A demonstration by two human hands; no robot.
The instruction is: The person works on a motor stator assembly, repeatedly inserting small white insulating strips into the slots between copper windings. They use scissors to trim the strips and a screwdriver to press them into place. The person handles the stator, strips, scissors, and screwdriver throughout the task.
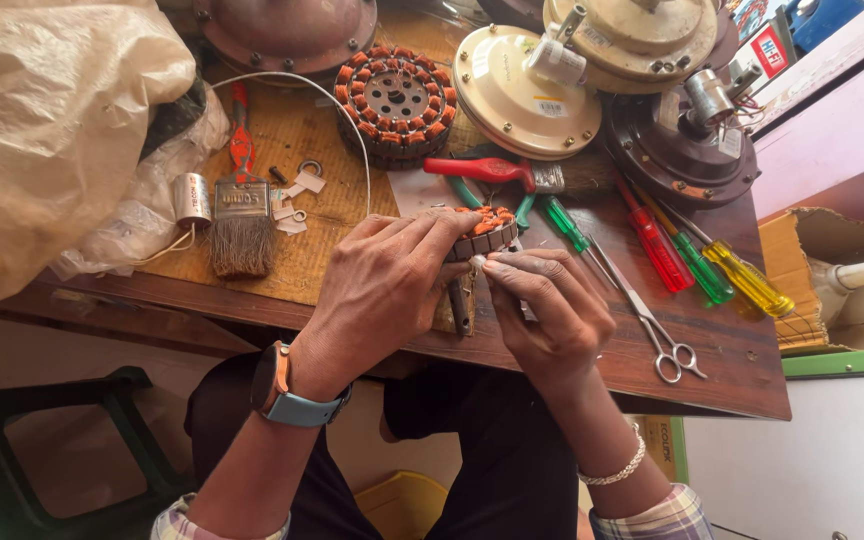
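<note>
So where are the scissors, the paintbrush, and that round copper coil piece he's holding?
scissors (652, 325): head view, on the blades near the pivot.
paintbrush (242, 240): head view, on the bristles.
round copper coil piece (487, 228): head view, on its top edge between the hands.

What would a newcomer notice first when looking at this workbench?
At the centre, the left hand and right hand together hold a small wound stator with orange coils at the table's front edge. Behind it lies a larger orange-wound stator, and to the right a row of coloured screwdrivers beside scissors.
</note>
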